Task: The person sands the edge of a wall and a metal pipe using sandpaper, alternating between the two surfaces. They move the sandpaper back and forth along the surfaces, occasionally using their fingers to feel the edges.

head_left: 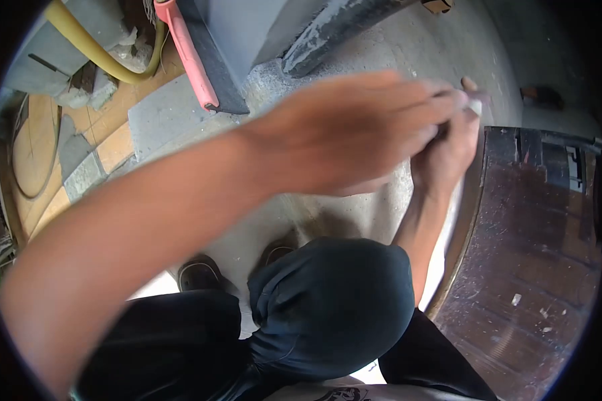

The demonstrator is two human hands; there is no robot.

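Note:
My left hand reaches across from the left, blurred by motion, its fingers meeting those of my right hand. My right hand is raised at the right with its fingers curled in. A small whitish bit shows at its fingertips; what it is I cannot make out. The left hand's fingers are too smeared to tell whether they grip anything. Below the hands is a rounded shape in dark cloth, above my black trousers.
A dark reddish-brown surface with white specks lies to the right. At the upper left are a pink bar-like handle, a yellow hose and wooden boards. Dark shoes stand on the grey floor.

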